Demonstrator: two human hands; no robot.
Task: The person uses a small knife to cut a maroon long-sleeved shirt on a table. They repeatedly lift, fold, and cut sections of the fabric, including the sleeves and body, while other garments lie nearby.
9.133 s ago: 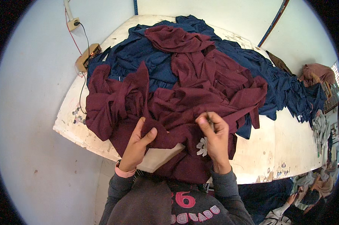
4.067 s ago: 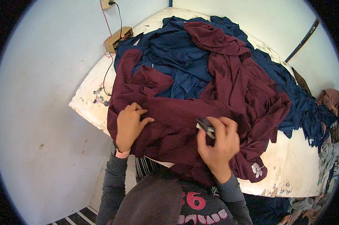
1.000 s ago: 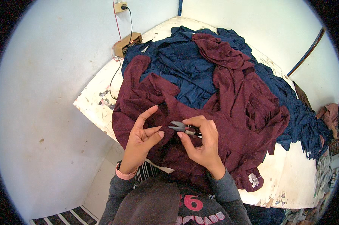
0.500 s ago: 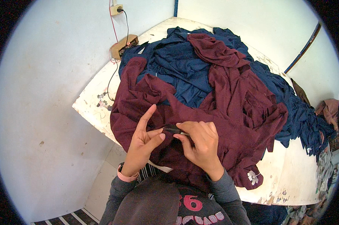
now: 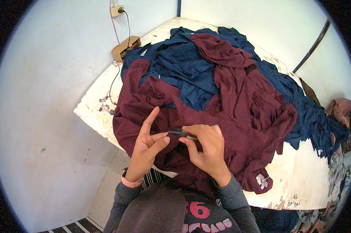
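Pretty scuffed whitish table (image 5: 305,167), with a big navy heap (image 5: 183,62) of cloth sprawled across it. Maroon cloth (image 5: 245,132) drapes over the heap's near side and onto the table. Left of the heap there's a black cord (image 5: 111,87), plus a tan box (image 5: 120,52), probably resting on the table.

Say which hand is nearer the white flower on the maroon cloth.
Right. In the view, the right hand, holding the snips, is above and left of the white flower; the left hand is on that same side, but farther off.
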